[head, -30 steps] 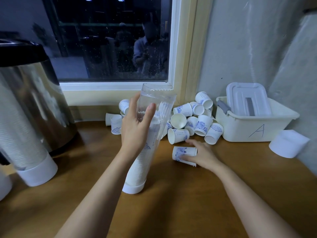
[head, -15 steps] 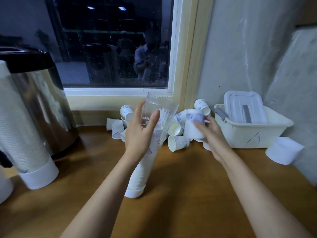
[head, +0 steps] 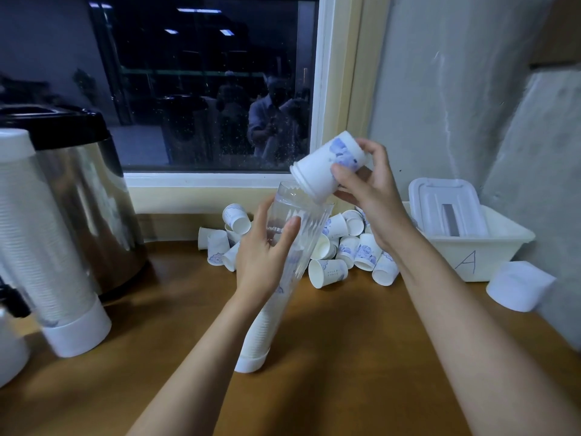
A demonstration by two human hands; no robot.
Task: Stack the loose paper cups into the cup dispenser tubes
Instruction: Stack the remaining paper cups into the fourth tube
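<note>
Gripping the leaning dispenser tube (head: 302,225) mid-frame with the left hand (head: 263,258); pinching a tilted paper cup (head: 317,173) in the right hand (head: 369,191), rim at the tube's mouth. Likely to jam crooked unless squared; could skid the tube's base on the surface (head: 361,341).

One wide-angle view from head height looks forward and down across the brown wooden worktop (head: 345,335) toward the dark glass window (head: 195,89) and grey plastered wall (head: 440,89). It is close enough that the left hand (head: 264,250) and right hand (head: 371,196) sit mid-frame.
</note>
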